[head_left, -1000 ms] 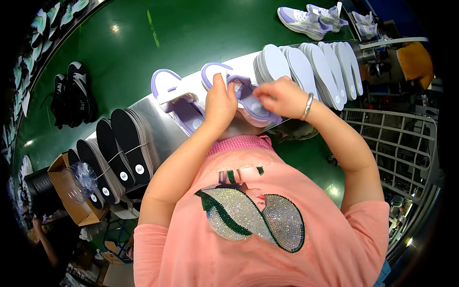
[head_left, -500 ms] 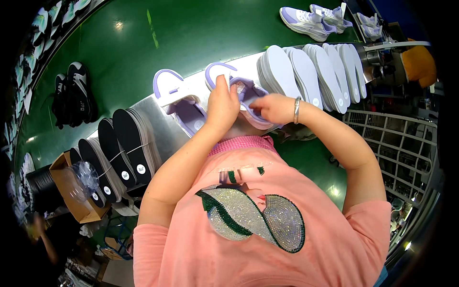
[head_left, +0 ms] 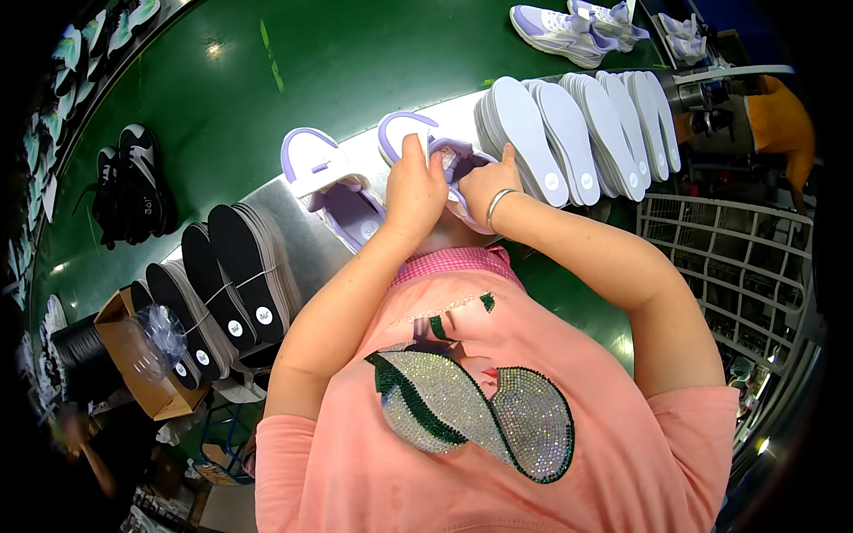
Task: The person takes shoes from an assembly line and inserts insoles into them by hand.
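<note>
A white and lavender sneaker (head_left: 399, 133) lies toe away on the metal ledge in front of my body. My left hand (head_left: 416, 189) is closed around its left side near the tongue. My right hand (head_left: 489, 189), with a silver bangle at the wrist, reaches into the shoe's opening from the right. Its thumb sticks up outside, while its fingers are hidden inside the shoe. To the left of my left hand sits the matching sneaker (head_left: 309, 162), its opening wide and a pale round label showing on the insole.
White insoles (head_left: 524, 133) stand in several stacks on the right. Black insoles (head_left: 233, 258), bundled with string, are at the left by a cardboard box (head_left: 169, 401). On the green belt are black sneakers (head_left: 142, 182) and a finished-looking lavender pair (head_left: 560, 34). A wire basket (head_left: 724, 253) stands right.
My right hand has gone deeper into the sneaker, and its thumb has come up. My left hand keeps its grip. The shoes on the belt have shifted slightly in view.
</note>
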Tool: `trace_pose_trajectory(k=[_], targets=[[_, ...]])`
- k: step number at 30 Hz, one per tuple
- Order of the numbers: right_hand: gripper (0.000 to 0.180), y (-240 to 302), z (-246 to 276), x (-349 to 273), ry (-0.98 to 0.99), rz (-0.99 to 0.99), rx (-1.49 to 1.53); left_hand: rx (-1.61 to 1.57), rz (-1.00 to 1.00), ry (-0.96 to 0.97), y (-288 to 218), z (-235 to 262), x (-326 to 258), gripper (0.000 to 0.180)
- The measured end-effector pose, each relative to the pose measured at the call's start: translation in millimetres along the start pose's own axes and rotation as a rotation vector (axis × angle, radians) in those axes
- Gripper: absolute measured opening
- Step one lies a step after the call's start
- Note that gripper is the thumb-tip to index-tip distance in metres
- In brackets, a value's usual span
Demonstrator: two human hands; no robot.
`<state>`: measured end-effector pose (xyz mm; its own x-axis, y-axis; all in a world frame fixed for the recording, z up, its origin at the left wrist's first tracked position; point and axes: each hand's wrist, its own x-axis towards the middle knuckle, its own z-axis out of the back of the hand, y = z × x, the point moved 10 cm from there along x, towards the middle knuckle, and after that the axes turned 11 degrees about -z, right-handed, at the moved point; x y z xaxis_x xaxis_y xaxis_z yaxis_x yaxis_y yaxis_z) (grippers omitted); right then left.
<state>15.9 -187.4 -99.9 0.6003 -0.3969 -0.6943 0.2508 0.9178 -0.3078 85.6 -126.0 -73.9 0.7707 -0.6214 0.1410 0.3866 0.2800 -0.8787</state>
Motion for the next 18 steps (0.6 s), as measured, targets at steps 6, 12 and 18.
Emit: trace_pose_trajectory(k=[6,12,18], targets=[[0.025,-7.4,-12.3,2.7,0.01,0.117,0.006,-0.019,0.013,-0.003,0.7,4.0,-0.1,0.024],[0.027,-33.7,40.9,-51.3,-0.193,0.384,0.366,-0.037,-0.006,0.0,-2.5,5.9,-0.9,0.023],[0.036,2.2,-7.5,-31.9,-0.299,0.519,0.116,-0.045,0.025,0.029,3.3,2.3,0.9,0.023]])
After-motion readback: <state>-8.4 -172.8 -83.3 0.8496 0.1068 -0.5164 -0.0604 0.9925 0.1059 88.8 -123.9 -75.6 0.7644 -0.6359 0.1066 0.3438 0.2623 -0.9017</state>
